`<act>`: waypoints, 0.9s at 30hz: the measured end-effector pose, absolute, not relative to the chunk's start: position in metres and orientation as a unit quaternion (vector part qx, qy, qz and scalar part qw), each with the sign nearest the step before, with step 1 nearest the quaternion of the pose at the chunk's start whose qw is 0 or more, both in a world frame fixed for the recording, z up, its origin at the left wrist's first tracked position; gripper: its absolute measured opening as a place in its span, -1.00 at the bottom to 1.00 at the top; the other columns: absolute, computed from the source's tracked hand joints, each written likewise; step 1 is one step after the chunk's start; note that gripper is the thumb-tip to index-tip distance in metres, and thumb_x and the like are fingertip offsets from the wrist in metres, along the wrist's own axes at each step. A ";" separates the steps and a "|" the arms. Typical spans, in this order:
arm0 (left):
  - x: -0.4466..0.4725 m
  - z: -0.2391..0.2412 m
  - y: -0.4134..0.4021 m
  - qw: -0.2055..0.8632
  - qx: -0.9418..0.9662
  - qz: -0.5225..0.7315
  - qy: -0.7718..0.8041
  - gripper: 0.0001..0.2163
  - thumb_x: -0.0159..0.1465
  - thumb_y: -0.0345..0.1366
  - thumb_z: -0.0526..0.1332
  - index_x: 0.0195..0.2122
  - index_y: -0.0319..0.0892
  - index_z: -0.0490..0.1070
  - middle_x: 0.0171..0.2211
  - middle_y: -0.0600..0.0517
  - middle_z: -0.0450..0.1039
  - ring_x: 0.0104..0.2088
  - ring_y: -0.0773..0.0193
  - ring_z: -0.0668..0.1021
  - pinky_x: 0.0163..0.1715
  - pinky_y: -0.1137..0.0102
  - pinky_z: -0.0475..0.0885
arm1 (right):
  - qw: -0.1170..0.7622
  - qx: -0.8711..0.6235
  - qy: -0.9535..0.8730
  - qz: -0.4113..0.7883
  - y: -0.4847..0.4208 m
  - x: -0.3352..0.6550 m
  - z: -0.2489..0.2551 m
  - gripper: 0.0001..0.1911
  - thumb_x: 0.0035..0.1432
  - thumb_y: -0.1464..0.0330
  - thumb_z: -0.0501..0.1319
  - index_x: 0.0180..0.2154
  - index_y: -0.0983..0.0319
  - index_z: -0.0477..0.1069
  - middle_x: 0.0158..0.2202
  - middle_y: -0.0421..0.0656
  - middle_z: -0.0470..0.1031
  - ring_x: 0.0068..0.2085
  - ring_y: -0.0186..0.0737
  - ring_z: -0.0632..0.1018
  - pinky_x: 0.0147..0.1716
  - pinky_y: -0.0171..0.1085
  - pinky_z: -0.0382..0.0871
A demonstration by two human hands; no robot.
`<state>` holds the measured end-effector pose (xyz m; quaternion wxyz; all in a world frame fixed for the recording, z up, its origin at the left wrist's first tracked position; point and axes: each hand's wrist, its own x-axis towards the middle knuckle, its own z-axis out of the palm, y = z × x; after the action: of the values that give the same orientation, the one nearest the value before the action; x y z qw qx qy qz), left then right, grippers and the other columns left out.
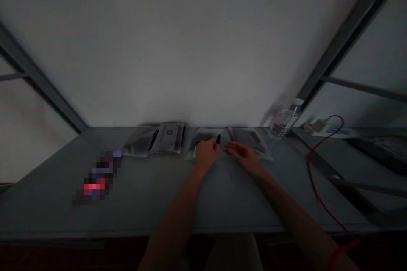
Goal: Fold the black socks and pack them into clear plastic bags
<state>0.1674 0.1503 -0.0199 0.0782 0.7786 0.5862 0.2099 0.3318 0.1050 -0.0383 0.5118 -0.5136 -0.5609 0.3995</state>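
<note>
My left hand (207, 152) is closed, its fingers curled over a clear plastic bag (203, 132) with dark contents. A small black object (218, 139) sticks up beside its thumb; its kind is too dark to make out. To the right, my right hand (246, 159) has its fingers stretched leftward with nothing visible in them, just in front of another clear bag (251, 136) holding something dark. Farther left, a bag with a printed grey front (168, 137) lies against a plain translucent bag (138, 140).
A clear water bottle (284, 120) with a white cap leans at the back right. A red cable (313, 178) loops across the right side. A blurred-out item (98, 180) lies on the grey tabletop (133, 207). Metal frame bars (343, 42) flank the white back wall.
</note>
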 end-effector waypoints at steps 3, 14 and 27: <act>0.183 -0.021 0.135 0.085 0.786 0.234 0.565 -0.74 0.33 -0.23 0.04 -0.28 -0.13 0.52 -0.34 -0.09 0.59 -0.29 0.12 0.61 -0.28 0.35 0.38 | 0.485 -0.511 -0.537 0.465 0.105 0.325 -0.035 -0.69 -0.04 0.22 0.35 -0.19 0.12 0.53 -0.16 -0.16 0.62 -0.11 -0.10 0.60 -0.04 -0.10 0.45; 0.202 -0.027 0.111 0.137 0.795 0.300 0.508 -0.78 0.33 -0.25 0.04 -0.31 -0.13 0.47 -0.39 -0.06 0.57 -0.37 0.17 0.58 -0.33 0.37 0.35 | 0.443 -0.600 -0.542 0.388 0.108 0.339 -0.038 -0.77 -0.11 0.38 0.30 -0.30 0.22 0.55 -0.36 -0.14 0.64 -0.28 -0.05 0.61 -0.30 -0.19 0.50; 0.182 -0.017 0.131 0.121 0.712 0.371 0.584 -0.79 0.32 -0.25 0.02 -0.22 -0.17 0.42 -0.31 -0.11 0.54 -0.27 0.11 0.57 -0.24 0.32 0.38 | 0.436 -0.613 -0.583 0.308 0.108 0.340 -0.048 -0.65 -0.13 0.28 0.36 -0.22 0.22 0.50 -0.27 -0.10 0.62 -0.22 0.00 0.61 -0.20 -0.10 0.48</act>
<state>0.1818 0.1313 -0.0174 0.1212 0.7122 0.5836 0.3708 0.3399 0.1078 -0.0477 0.4356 -0.6129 -0.5830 0.3079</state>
